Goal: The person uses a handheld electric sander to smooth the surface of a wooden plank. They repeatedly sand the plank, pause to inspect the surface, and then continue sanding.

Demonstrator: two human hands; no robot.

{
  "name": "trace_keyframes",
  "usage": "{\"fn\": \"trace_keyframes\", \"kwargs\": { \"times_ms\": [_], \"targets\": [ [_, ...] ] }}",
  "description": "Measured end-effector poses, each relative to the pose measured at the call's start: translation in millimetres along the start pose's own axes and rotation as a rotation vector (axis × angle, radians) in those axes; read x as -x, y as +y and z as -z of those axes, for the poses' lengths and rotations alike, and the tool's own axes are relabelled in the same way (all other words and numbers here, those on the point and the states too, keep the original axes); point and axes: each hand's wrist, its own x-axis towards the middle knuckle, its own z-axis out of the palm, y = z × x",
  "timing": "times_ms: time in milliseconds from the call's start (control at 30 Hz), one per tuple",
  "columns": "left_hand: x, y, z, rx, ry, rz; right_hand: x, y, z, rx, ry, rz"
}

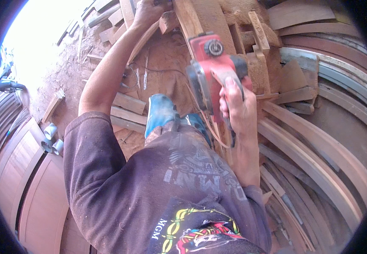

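Note:
My right hand [240, 103] is closed round the rear handle of a red electric planer [213, 70] with a dark knob on its front. The planer sits over a long wooden beam [187, 21], whose near part it hides. A power cord hangs from the planer's handle by my right wrist. My left arm stretches far forward, and my left hand [148, 12] is at the top edge of the view beside the beam and a small wood block [168, 22]. Its fingers are partly cut off and dark, so their grip is unclear.
Sawdust covers the ground around my blue shoes [160, 111]. Wood offcuts [128, 103] lie left of them. Long curved-looking boards [314, 156] and stacked planks [340, 72] fill the right side. Wooden panels [43, 199] and white pipe pieces [51, 139] are at the left.

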Motion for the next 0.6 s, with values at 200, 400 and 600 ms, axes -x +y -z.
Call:
{"fn": "trace_keyframes", "kwargs": {
  "times_ms": [200, 400, 600],
  "targets": [
    [-4, -6, 47, 0.020, 0.060, 0.282, -104, -56, -47, -0.068, -0.036, -0.001],
    [30, -20, 113, 0.156, 0.247, 0.518, -176, -107, -82, -0.066, -0.054, 0.028],
    [112, -49, 164, 0.192, 0.440, 0.717, -222, -143, -101, 0.006, -0.047, 0.083]
  ]
}}
